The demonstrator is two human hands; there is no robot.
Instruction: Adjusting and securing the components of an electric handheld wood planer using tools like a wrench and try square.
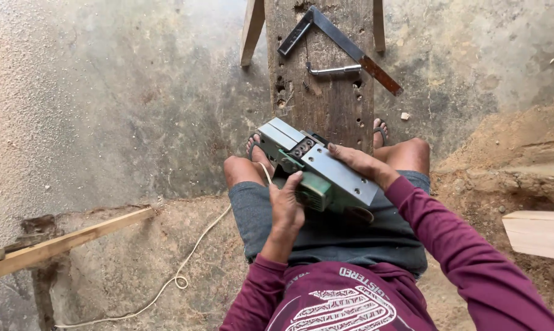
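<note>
I sit astride a worn wooden bench (323,104) with an electric hand planer (326,175) turned upside down on my lap, its grey metal sole facing up and its green body below. My left hand (286,208) grips the planer's green near side, fingers curled on it. My right hand (359,162) rests over the right edge of the sole, fingers reaching toward the blade slot. A pale power cord (188,260) trails from the planer down to the floor on my left.
On the bench ahead lie a metal try square (344,46) and a small metal wrench (333,70). A wooden batten (62,242) lies on the concrete at left. A pale plank end (537,233) and a sawdust heap (510,153) are at right.
</note>
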